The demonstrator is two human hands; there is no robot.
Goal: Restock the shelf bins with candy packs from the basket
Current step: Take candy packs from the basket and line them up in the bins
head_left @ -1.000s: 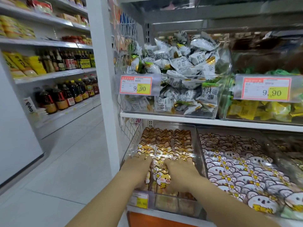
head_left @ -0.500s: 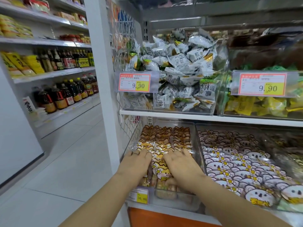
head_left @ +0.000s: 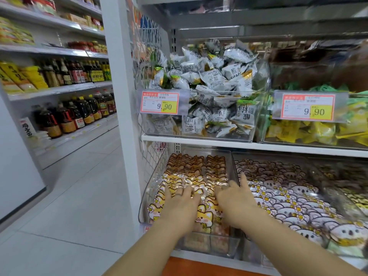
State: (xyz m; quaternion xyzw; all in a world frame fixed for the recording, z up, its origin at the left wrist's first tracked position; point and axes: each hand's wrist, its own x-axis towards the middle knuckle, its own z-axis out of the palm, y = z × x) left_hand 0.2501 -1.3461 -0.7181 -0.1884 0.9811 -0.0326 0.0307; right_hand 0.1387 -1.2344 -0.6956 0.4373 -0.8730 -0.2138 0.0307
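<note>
directly beneath both hands (head_left: pixel 180 204) (head_left: pixel 237 202), candy packs (head_left: pixel 191 176)

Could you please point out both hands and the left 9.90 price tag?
left hand (head_left: pixel 179 205), head view, back of the hand
right hand (head_left: pixel 237 204), head view, back of the hand
left 9.90 price tag (head_left: pixel 159 103), head view, label centre

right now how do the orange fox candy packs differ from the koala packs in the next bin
Fox packs are orange-yellow; koala packs are white-grey with yellow flowers. Fox packs fill a narrower bin, koala packs a wider one. Both lie in overlapping rows in clear bins.
</note>
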